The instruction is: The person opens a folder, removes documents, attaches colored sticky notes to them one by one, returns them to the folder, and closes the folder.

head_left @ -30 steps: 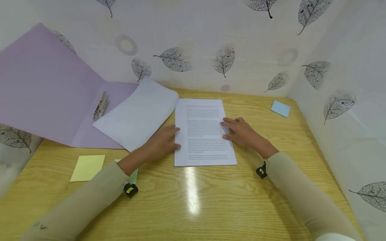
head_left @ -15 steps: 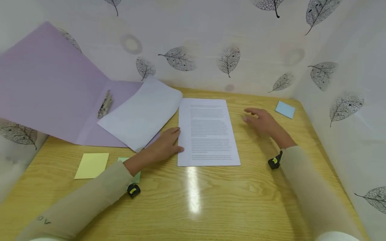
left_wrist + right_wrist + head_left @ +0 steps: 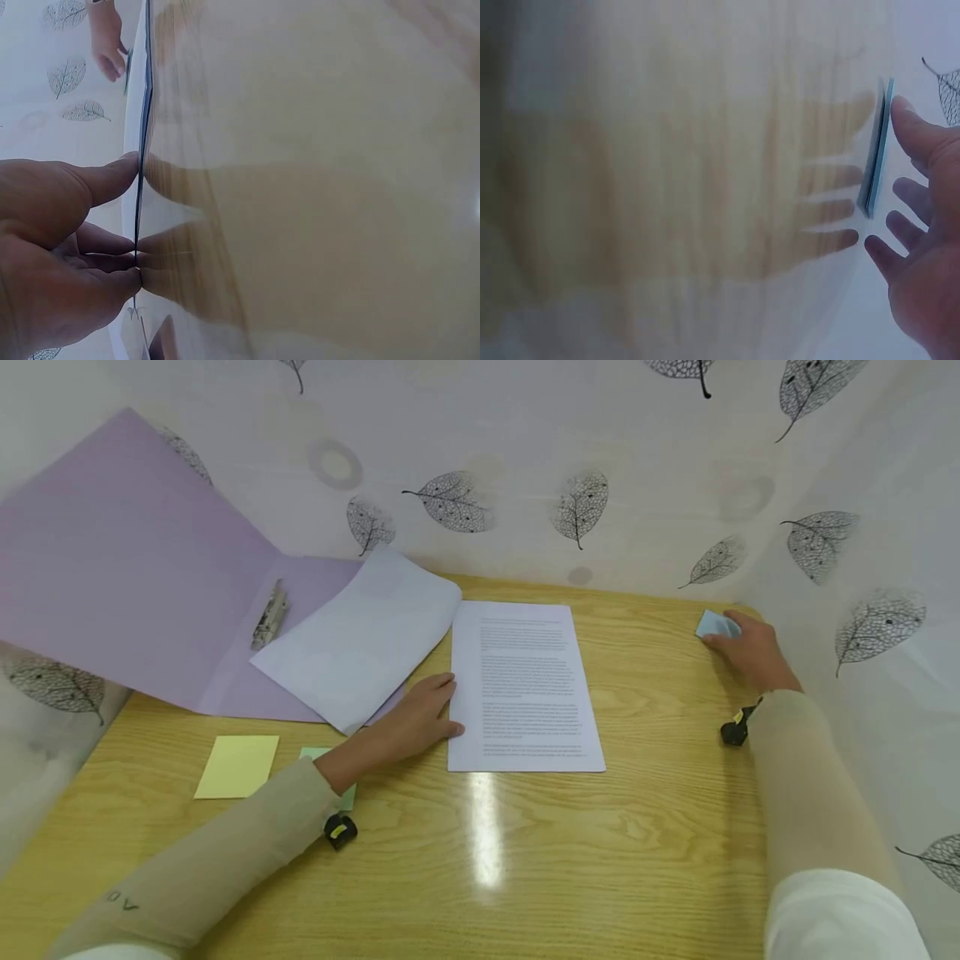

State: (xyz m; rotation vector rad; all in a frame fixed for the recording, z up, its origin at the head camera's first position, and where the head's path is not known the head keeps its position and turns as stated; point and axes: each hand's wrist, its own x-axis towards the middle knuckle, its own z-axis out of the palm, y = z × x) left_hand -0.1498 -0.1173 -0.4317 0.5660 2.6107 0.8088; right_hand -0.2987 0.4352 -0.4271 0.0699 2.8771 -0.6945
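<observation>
A stack of printed white sheets lies flat on the wooden table. My left hand rests at its left edge, thumb and fingertips touching the edge; the left wrist view shows the hand against the thin stack from the side. At the far right corner, my right hand is over a light blue sticky note pad, partly covering it. In the right wrist view, the thumb of that hand is at the pad, while the other fingers are spread below, uncurled.
An open purple folder with a metal clip stands at the left, its cover raised. A curved white sheet lies over it. A yellow sticky note pad and a green one, partly under the left forearm, are nearer.
My right hand has left the right edge of the printed sheets and moved right to the blue pad. The left hand stays at the left edge. The head view has shifted slightly.
</observation>
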